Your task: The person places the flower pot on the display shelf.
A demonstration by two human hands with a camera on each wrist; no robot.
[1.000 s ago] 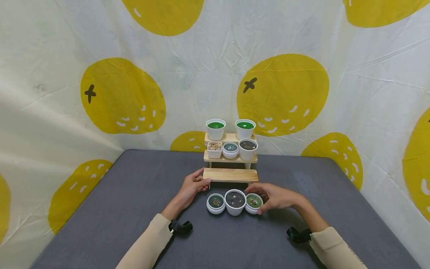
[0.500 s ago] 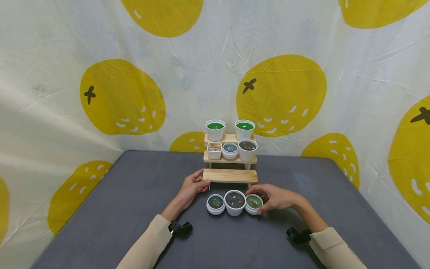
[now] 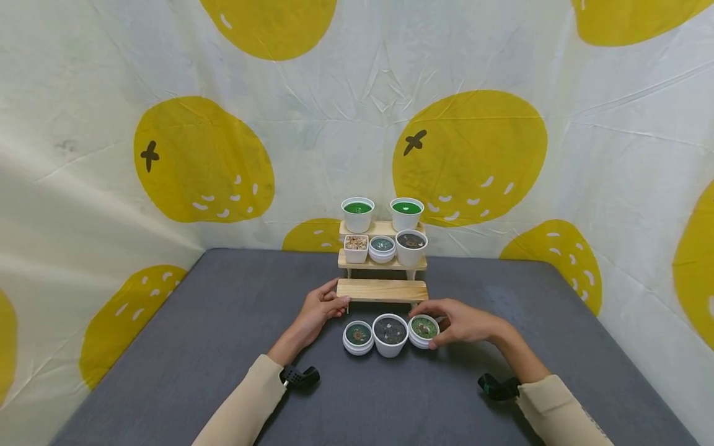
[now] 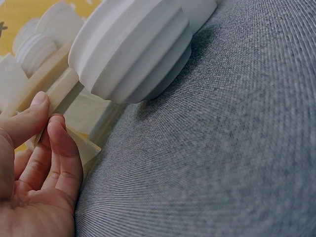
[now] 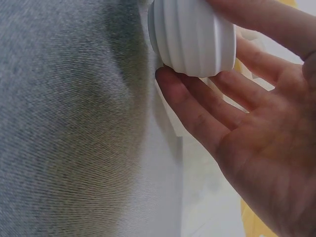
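Note:
In the head view my right hand grips a small white ribbed pot with a speckled green top, thumb on the near side and fingers on the far side. In the right wrist view the pot sits between thumb and fingertips, close over the cloth. My left hand pinches the left end of the lowest step of a three-step wooden stand. That step is bare. A taller white pot with a dark top and a ribbed pot with a dark green top stand before it.
On the middle step are a square pot of pale bits, a ribbed pot and a dark-topped pot. The top step bears two green-filled pots. A fruit-print curtain hangs behind the grey-covered table.
My right hand has shifted the green-topped ribbed pot slightly up and away toward the stand, a little to the right. The left hand keeps its hold on the step.

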